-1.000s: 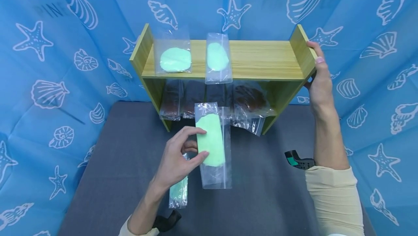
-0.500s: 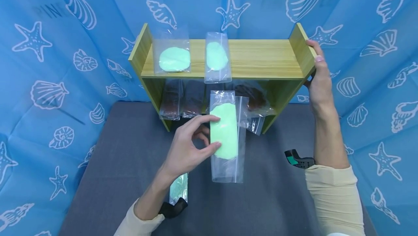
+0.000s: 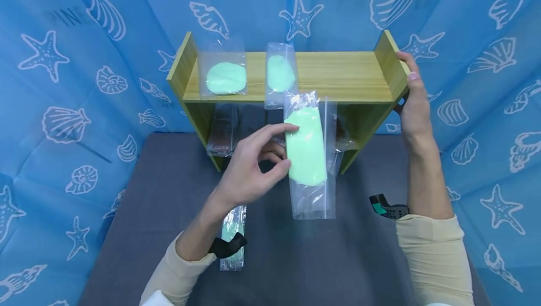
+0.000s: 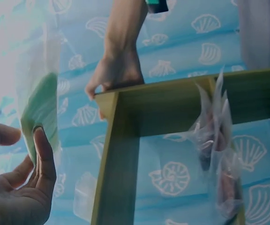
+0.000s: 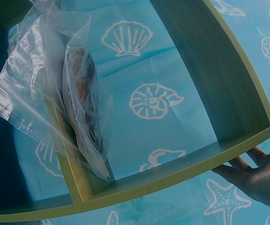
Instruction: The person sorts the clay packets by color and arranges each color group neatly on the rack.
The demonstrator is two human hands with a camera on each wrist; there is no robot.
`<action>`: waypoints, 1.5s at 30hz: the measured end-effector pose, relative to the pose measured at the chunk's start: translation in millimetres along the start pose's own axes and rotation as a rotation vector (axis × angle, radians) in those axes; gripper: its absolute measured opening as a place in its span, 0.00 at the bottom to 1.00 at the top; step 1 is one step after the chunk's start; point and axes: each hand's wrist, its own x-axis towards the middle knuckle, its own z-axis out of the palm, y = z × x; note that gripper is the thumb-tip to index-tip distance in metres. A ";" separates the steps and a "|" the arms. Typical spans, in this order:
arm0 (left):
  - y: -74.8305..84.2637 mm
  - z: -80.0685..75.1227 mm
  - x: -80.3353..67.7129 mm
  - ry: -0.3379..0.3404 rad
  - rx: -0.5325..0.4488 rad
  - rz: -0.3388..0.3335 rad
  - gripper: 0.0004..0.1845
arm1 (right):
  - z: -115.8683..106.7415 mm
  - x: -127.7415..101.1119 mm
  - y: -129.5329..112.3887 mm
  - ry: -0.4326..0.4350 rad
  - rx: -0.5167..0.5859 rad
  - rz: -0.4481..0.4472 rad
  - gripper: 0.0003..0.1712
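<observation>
Draping blue seashell cloth [image 3: 63,108], grey tabletop [image 3: 321,259], wooden shelf [image 3: 346,78]

— How is the light from my head camera?
— Bright and even, with soft shadows under the wooden shelf [image 3: 296,78]; the edges bend like a fisheye.
— And my wrist cameras?
— Dimmer and bluish. The clear bags [image 5: 55,89] show glare, and my left hand [image 4: 18,187] is blurred.

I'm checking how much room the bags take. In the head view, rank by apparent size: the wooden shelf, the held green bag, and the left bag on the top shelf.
1. wooden shelf, largest.
2. held green bag, pinched by the left hand; it is nearer the camera, so it may look oversized.
3. left bag on the top shelf, smallest.
</observation>
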 end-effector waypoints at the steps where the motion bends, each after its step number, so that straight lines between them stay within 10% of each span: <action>1: 0.4 -1.1 2.5 0.000 0.000 0.000 0.25 | 0.3 0.1 0.0 0.000 -0.001 -0.001 0.29; 45: -2.9 -23.4 127.7 -0.084 0.318 -0.163 0.25 | 0.1 -1.3 2.3 -0.016 -0.015 -0.027 0.29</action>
